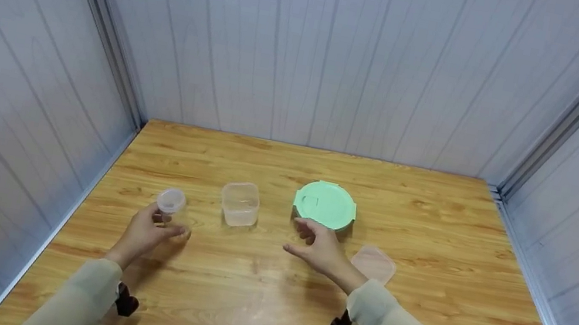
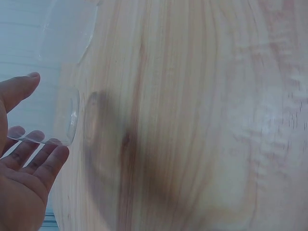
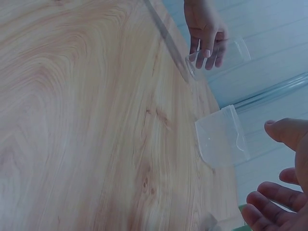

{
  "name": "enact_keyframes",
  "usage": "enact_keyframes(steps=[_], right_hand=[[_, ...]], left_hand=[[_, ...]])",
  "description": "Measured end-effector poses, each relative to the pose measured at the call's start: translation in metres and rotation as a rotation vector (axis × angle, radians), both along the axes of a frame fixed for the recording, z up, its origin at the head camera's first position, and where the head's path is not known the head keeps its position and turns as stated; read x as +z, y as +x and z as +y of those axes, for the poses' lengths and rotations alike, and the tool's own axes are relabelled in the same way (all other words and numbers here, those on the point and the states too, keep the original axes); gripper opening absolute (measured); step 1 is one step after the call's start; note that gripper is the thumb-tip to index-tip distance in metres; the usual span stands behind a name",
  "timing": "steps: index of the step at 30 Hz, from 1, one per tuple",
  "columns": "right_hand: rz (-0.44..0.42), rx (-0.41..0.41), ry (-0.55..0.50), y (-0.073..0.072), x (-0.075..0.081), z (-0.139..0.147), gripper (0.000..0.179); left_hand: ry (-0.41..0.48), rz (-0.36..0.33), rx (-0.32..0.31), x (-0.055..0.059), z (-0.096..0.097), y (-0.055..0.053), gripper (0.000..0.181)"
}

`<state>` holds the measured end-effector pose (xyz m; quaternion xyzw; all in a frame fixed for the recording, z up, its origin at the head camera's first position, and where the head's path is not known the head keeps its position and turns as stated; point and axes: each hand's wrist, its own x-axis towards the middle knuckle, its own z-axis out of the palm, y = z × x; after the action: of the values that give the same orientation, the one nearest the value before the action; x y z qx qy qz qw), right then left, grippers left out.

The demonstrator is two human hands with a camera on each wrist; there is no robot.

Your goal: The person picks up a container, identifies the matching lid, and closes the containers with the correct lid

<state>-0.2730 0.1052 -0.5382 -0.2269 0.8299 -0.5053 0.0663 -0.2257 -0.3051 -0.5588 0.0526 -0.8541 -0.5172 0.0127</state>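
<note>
A small clear plastic cup (image 1: 171, 200) stands upright at the left of the table. My left hand (image 1: 149, 233) is around its near side; in the left wrist view the fingers (image 2: 53, 156) lie along the cup wall, while the thumb is spread away from it. To the right is an uncovered clear square container (image 1: 240, 204). My right hand (image 1: 321, 248) hovers with fingers loosely bent and thumb apart, holding nothing. Just beyond its fingertips sits a round container with a mint-green lid (image 1: 325, 204). A translucent square lid (image 1: 374, 265) lies beside the right wrist, partly hidden by the forearm.
The wood-grain table (image 1: 251, 311) has pale panelled walls (image 1: 327, 50) behind it and on both sides. Black camera mounts (image 1: 127, 300) hang below both wrists, close above the tabletop.
</note>
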Motion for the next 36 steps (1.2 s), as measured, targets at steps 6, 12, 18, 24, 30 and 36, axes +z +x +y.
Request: enact_keyframes(steps=[6, 12, 18, 24, 30, 36], right_hand=[[0.001, 0.000, 0.005, -0.002, 0.004, -0.004, 0.060], [0.010, -0.010, 0.007, -0.005, 0.005, -0.006, 0.061], [0.022, -0.009, 0.005, -0.005, 0.004, -0.006, 0.061], [0.019, -0.011, 0.010, -0.006, 0.004, -0.007, 0.061], [0.007, -0.006, 0.002, -0.008, 0.004, -0.008, 0.062], [0.016, 0.007, -0.017, -0.010, 0.004, -0.011, 0.060]], left_hand=[[-0.010, 0.009, -0.011, -0.001, 0.000, 0.002, 0.065], [-0.013, 0.000, -0.002, -0.005, -0.001, 0.001, 0.064], [-0.026, -0.014, 0.005, -0.010, -0.002, 0.001, 0.065], [-0.025, 0.002, 0.012, -0.013, -0.003, 0.002, 0.063], [-0.023, 0.012, 0.009, -0.016, -0.002, 0.002, 0.064], [-0.029, 0.000, 0.025, -0.015, 0.000, 0.003, 0.061]])
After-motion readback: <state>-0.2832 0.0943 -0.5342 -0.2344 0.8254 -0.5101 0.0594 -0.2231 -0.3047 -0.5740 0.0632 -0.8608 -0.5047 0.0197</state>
